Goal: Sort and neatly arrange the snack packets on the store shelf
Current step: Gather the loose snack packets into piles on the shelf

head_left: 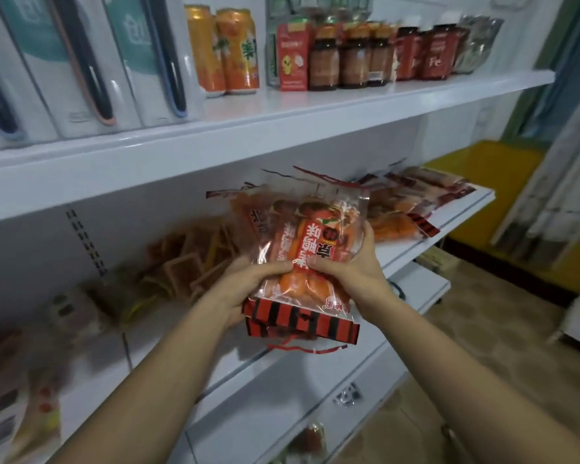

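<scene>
A stack of clear snack packets [315,236] with orange snacks, red labels and red-black striped ends is held upside down in front of the middle shelf [412,249]. My left hand [248,279] grips the stack from the left and underneath. My right hand [352,266] clamps it from the right, thumb across the front packet. More packets of the same kind [412,202] lie flat on the shelf at the right. Brownish and yellow packets [181,262] are heaped on the shelf to the left, blurred.
The upper shelf [282,128] carries orange drink cans [225,48], a red carton, brown bottles [349,58] and white boxes at the left. Other packets [21,396] sit at the far left. A lower shelf [315,413] juts out below. A yellow bin [482,169] stands at the right.
</scene>
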The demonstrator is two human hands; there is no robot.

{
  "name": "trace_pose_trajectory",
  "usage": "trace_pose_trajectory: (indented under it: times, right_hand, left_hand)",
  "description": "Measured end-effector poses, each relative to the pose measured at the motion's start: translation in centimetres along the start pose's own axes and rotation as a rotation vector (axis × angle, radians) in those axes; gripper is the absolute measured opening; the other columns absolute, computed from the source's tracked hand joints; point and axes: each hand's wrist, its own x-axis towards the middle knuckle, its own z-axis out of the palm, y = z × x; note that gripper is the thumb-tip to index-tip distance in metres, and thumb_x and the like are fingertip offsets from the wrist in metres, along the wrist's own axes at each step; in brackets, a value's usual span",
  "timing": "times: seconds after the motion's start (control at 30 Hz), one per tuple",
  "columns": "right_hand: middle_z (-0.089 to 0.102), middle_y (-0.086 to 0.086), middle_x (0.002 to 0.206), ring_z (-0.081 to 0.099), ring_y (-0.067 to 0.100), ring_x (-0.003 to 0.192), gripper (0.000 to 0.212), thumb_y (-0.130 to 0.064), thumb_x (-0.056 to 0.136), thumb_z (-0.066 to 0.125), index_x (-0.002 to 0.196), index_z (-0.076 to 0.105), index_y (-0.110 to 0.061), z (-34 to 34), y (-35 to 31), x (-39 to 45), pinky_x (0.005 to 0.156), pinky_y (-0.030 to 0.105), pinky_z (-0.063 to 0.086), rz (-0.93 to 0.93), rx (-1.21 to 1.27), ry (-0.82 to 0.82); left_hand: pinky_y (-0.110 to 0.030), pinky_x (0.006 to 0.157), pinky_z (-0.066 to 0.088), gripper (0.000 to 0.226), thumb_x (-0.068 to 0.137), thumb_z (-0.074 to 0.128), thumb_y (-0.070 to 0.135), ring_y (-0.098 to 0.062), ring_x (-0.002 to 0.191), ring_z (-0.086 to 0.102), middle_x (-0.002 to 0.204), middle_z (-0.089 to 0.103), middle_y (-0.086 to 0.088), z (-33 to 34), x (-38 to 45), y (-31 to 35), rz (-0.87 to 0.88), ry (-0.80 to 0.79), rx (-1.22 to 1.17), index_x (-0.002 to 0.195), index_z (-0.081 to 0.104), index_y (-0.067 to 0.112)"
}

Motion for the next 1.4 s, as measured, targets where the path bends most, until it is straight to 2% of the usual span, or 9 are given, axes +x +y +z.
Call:
trace_pose_trajectory:
  times: [0.23,0.37,0.53,0.7,0.87,1.03,1.1,1.27,1.4]
  right_hand:
    - [0.078,0.008,0.107,0.077,0.028,0.095,0.067,-0.011,0.071,0.091,0.129,0.057,-0.015,-6.8,-0.6,6.7,0.081,0.048,0.063,0.087,0.253,0.035]
    - [0.074,0.016,0.118,0.073,0.039,0.104,0.079,-0.014,0.068,0.093,0.136,0.053,-0.016,-11.4,-0.6,11.5,0.090,0.059,0.058,0.098,0.333,0.079]
    - [0.075,0.017,0.113,0.075,0.036,0.097,0.057,-0.011,0.076,0.088,0.125,0.059,-0.015,-18.3,-1.1,18.8,0.083,0.048,0.062,0.085,0.245,0.134]
    - [0.076,0.018,0.109,0.076,0.036,0.093,0.069,-0.014,0.069,0.094,0.129,0.059,-0.010,-25.6,-0.7,28.7,0.072,0.041,0.062,0.076,0.234,0.135]
    - [0.076,0.020,0.109,0.075,0.040,0.094,0.069,-0.016,0.062,0.097,0.123,0.066,-0.007,-32.8,-0.4,37.2,0.083,0.056,0.060,0.082,0.181,0.179]
    - [0.078,0.010,0.100,0.077,0.026,0.080,0.081,-0.062,0.050,0.096,0.111,0.070,-0.014,-36.6,0.1,44.1,0.077,0.045,0.064,0.192,-0.038,0.170]
    - [0.068,0.005,0.070,0.065,0.016,0.053,0.049,-0.058,0.082,0.077,0.101,0.066,-0.014,-37.1,-0.4,44.7,0.051,0.029,0.055,0.280,-0.235,0.060]
    - [0.065,0.013,0.083,0.062,0.029,0.073,0.032,-0.031,0.104,0.047,0.092,0.064,-0.007,-39.4,-0.8,45.2,0.066,0.033,0.050,0.228,-0.626,-0.092]
    - [0.072,0.013,0.090,0.066,0.029,0.075,0.034,-0.038,0.106,0.043,0.091,0.060,-0.013,-41.8,-1.2,45.2,0.072,0.036,0.049,0.221,-0.547,-0.116]
  left_hand:
    - [-0.044,0.083,0.060,0.035,0.080,0.073,0.008,-0.031,0.082,0.074,0.102,0.075,-0.021,6.2,10.3,2.8,-0.099,-0.262,0.035,0.113,0.070,0.000]
    - [-0.044,0.075,0.064,0.046,0.080,0.071,0.006,-0.032,0.087,0.075,0.107,0.075,-0.019,10.7,16.6,4.1,-0.022,-0.361,0.069,0.125,0.064,0.005]
    - [-0.050,0.096,0.057,0.053,0.085,0.078,0.013,-0.038,0.109,0.071,0.123,0.071,-0.018,16.6,25.7,4.8,0.229,-0.349,0.283,0.134,0.060,0.014]
    - [-0.047,0.099,0.054,0.063,0.066,0.089,0.045,-0.031,0.102,0.074,0.108,0.078,-0.009,22.9,34.7,5.4,0.319,-0.180,0.433,0.119,0.072,0.014]
    - [-0.031,0.089,0.055,0.016,0.089,0.078,0.035,-0.005,0.091,0.071,0.098,0.074,0.008,30.4,42.0,5.8,0.413,0.042,0.568,0.091,0.068,0.022]
    - [-0.037,0.084,0.043,0.070,0.083,0.067,0.068,-0.025,0.113,0.062,0.116,0.064,-0.011,34.1,47.7,6.4,0.371,0.214,0.754,0.118,0.061,0.009]
    - [-0.040,0.082,0.048,0.079,0.079,0.060,0.076,-0.034,0.108,0.066,0.108,0.068,-0.014,33.3,49.5,6.0,0.330,0.211,0.881,0.115,0.065,0.006]
    - [-0.034,0.076,0.046,0.053,0.086,0.042,0.069,-0.026,0.089,0.065,0.086,0.065,-0.003,29.3,49.4,5.8,0.223,0.296,1.019,0.081,0.063,0.021]
    - [-0.031,0.094,0.043,0.029,0.102,0.052,0.025,-0.028,0.117,0.062,0.130,0.066,-0.008,23.3,44.8,6.0,0.325,0.556,1.024,0.125,0.068,0.017]
